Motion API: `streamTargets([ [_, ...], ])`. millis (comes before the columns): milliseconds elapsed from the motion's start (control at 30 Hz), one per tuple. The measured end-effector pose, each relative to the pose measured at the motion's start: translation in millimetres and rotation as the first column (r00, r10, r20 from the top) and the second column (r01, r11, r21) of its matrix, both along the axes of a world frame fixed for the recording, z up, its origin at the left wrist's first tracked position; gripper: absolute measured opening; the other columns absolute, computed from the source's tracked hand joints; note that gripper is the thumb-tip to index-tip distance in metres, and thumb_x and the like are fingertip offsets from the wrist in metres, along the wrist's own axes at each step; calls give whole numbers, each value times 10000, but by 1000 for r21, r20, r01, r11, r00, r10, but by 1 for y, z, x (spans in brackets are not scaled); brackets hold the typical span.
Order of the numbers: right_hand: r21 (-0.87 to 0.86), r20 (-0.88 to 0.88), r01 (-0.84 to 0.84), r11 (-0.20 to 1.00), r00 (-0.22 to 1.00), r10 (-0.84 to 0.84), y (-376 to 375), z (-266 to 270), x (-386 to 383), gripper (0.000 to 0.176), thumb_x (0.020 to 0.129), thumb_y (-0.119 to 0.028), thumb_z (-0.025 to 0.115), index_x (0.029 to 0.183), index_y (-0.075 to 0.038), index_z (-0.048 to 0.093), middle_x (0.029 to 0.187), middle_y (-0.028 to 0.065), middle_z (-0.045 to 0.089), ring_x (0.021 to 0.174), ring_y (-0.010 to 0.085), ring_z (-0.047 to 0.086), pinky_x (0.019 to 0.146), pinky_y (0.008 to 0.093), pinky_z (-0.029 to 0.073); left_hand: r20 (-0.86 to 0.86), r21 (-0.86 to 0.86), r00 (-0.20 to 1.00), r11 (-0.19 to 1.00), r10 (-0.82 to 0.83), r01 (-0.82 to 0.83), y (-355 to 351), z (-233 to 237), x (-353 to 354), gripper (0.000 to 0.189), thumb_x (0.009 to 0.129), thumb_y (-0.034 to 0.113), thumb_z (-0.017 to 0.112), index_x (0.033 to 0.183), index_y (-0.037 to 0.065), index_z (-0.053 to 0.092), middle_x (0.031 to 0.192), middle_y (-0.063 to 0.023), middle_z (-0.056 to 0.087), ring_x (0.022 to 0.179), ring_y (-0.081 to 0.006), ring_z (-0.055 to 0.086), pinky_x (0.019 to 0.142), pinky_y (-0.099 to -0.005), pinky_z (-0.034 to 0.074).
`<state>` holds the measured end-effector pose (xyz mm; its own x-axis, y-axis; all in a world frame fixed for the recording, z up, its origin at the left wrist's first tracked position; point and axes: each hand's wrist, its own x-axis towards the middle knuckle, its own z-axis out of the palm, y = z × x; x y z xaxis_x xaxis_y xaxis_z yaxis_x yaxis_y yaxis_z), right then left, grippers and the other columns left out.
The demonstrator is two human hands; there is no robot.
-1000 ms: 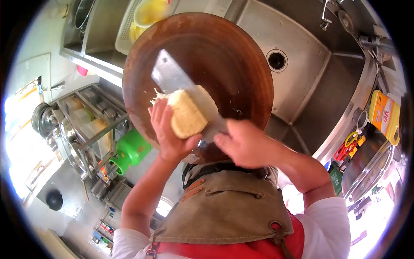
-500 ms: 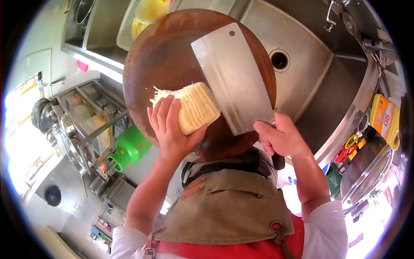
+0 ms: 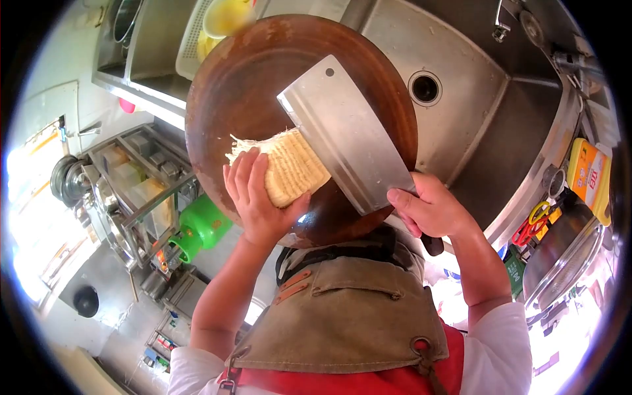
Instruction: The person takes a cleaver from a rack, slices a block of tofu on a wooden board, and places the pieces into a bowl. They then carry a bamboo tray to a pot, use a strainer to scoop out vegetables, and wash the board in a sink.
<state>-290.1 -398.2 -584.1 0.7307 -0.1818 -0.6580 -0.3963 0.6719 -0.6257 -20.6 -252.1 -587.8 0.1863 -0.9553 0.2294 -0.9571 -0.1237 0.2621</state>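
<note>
A pale yellow block [image 3: 294,168] with ridged, layered sides lies on the round brown wooden chopping board [image 3: 243,79]. Its far left edge is frayed into thin strands. My left hand [image 3: 255,195] grips it from the left, fingers over the top and thumb along the near side. In my right hand [image 3: 428,204] is a large cleaver [image 3: 349,131], held by its dark handle with the thumb at the blade's heel. The wide blade slants across the right half of the board, overlapping the block's right edge in this view.
A steel sink [image 3: 454,59] with a drain borders the board on the right. Behind it, a white basket [image 3: 191,49] and a bowl [image 3: 226,18] hold yellow food. A green gas cylinder [image 3: 204,224] stands at left, below a rack of containers [image 3: 138,171]. Red-handled scissors [image 3: 526,227] lie at right.
The cleaver has shifted left and toward me, its far end now closer to the block, with the blade leaning more to the left. My left hand stays on the block.
</note>
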Motion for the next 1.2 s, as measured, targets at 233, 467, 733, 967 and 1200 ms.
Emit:
streamTargets([
  [233,4,-44,-7,1000,999,8,0,2,-3,244,1015,-236,506,869,-40,508,572,9,491,453,94,476,451,272,389,-10,-14,1000,1000,-11,11,1,-2,0,786,723,493,742,1293,19,479,1278,-204,534,1207,-397,501,1074,-600,273],
  [467,-27,-25,-31,999,999,31,3,-1,-5,210,1021,-211,491,888,-49,509,548,-5,463,420,88,461,412,263,394,-13,-36,1000,999,-24,24,0,-5,1,776,733,491,737,1289,14,480,1265,-205,539,1200,-399,508,1074,-611,273],
  [733,-14,-43,-156,988,987,155,-8,3,17,257,1012,-254,492,915,-22,547,596,30,539,459,116,520,447,289,409,-25,-38,999,998,-42,41,2,-8,3,795,736,496,739,1306,12,466,1295,-216,512,1227,-407,478,1079,-617,264],
  [967,-500,100,-99,860,980,171,27,20,79,272,978,-223,539,956,48,533,687,204,621,562,284,611,553,415,474,-248,-220,968,975,-38,-18,13,-11,17,876,764,557,726,1363,10,395,1329,-266,456,1250,-422,447,1070,-574,303],
  [1200,-181,125,-23,983,991,46,23,12,69,255,993,-240,548,998,15,567,676,45,592,535,96,552,495,305,452,-44,44,999,999,11,-9,5,24,6,825,738,497,777,1341,47,438,1327,-205,491,1244,-387,465,1080,-592,262],
])
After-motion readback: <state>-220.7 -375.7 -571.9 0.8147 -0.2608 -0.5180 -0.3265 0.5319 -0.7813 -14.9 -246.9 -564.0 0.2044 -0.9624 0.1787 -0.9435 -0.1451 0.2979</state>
